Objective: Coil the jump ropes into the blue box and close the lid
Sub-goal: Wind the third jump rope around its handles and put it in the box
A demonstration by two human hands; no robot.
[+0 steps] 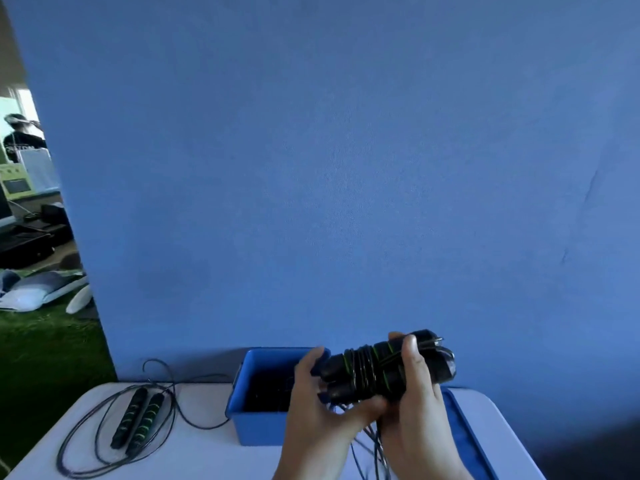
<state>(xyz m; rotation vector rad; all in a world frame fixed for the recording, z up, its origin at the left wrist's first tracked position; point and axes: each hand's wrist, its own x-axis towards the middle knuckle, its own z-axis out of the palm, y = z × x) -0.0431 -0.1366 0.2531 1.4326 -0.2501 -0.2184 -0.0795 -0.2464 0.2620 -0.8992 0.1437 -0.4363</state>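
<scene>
A jump rope with black handles striped green is held above the table, its thin cord wound several turns around both handles. My left hand grips the handles' left ends. My right hand grips the right part of the bundle, and loose cord hangs down between my wrists. Just behind and left of my hands stands the open blue box, with dark rope dimly visible inside. A second jump rope lies loose on the white table at the left, its two handles side by side.
The blue lid lies flat on the table to the right of the box, partly behind my right hand. A blue wall stands right behind the table. Off to the far left are green floor, clutter and a distant person.
</scene>
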